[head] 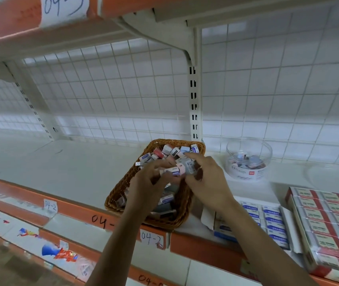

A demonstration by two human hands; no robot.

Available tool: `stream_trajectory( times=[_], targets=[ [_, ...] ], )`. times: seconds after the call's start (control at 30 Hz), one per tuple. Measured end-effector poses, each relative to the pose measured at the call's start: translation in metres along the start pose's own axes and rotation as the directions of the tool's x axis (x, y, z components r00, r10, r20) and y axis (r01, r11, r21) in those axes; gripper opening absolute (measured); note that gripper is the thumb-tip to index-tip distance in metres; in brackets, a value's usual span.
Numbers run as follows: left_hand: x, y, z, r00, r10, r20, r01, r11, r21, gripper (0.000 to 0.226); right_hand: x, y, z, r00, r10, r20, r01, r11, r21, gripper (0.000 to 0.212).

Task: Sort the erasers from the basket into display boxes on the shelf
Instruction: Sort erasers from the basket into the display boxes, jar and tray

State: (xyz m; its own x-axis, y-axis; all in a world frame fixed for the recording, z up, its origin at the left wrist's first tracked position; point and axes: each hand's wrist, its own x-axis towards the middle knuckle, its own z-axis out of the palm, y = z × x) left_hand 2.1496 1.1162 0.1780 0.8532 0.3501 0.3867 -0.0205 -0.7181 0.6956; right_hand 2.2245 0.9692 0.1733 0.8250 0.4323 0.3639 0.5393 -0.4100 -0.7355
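Starting at the front edge of the shelf (71, 162), the two display boxes sit at my right: the blue box (272, 222), partly behind my right forearm, and the red box (327, 223), cut off by the frame's edge. Both look nearly full of neat rows. Just left of them the wicker basket (119, 188) stands at the front edge with the loose erasers (165, 153) heaped in it. Both my hands are over the heap. My left hand (146, 182) has its fingers (159, 165) curled round a pink-and-white eraser (173, 171), and my right hand (208, 178) pinches a grey eraser (189, 164) right against it. To do this step well, I think I should read each sleeve before lifting, keep one kind per hand, and carry it to the matching box flat and label-up so it drops into a row without jamming. I cannot make out the print on either sleeve, nor whether more erasers hide under my palms. Farther back, near the wire grid, a clear round tub (249, 159) holds a few small pieces, too blurred to name.
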Motion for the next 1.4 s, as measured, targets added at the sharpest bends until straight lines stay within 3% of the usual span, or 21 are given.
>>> stream_trajectory(
  times=[0.17, 0.27, 0.43, 0.57, 0.77, 1.03, 1.27, 1.4],
  targets=[
    [0.006, 0.012, 0.018, 0.998, -0.057, -0.006, 0.057, 0.996, 0.067, 0.016, -0.007, 0.02, -0.023, 0.992, 0.116, -0.046, -0.117, 0.993, -0.015, 0.049],
    [0.006, 0.023, 0.028, 0.995, -0.078, 0.062, 0.074, 0.996, 0.054, 0.022, -0.013, 0.029, -0.034, 0.988, 0.142, -0.052, -0.142, 0.99, 0.01, 0.048],
    [0.0, 0.047, 0.038, 0.967, 0.076, 0.242, -0.081, 0.997, 0.014, 0.017, -0.029, 0.044, -0.055, 0.977, 0.184, -0.106, -0.184, 0.983, 0.014, 0.049],
    [-0.003, 0.062, 0.047, 0.865, 0.208, 0.457, -0.247, 0.969, 0.026, 0.018, -0.045, 0.058, -0.071, 0.962, 0.232, -0.144, -0.233, 0.972, 0.015, 0.048],
    [-0.008, 0.066, 0.057, 0.655, 0.168, 0.737, -0.378, 0.917, 0.127, 0.026, -0.063, 0.067, -0.085, 0.951, 0.271, -0.147, -0.276, 0.961, -0.012, 0.047],
    [-0.018, 0.068, 0.067, 0.752, 0.146, 0.643, -0.409, 0.868, 0.281, 0.025, -0.073, 0.068, -0.085, 0.961, 0.26, -0.091, -0.266, 0.962, -0.058, 0.046],
    [-0.023, 0.069, 0.07, 0.73, 0.162, 0.664, -0.435, 0.859, 0.268, 0.008, -0.077, 0.063, -0.088, 0.964, 0.248, -0.093, -0.253, 0.967, -0.041, 0.051],
    [-0.017, 0.068, 0.072, 0.691, 0.146, 0.708, -0.421, 0.877, 0.231, 0.008, -0.083, 0.061, -0.094, 0.959, 0.258, -0.116, -0.264, 0.964, -0.035, 0.043]
  ],
)
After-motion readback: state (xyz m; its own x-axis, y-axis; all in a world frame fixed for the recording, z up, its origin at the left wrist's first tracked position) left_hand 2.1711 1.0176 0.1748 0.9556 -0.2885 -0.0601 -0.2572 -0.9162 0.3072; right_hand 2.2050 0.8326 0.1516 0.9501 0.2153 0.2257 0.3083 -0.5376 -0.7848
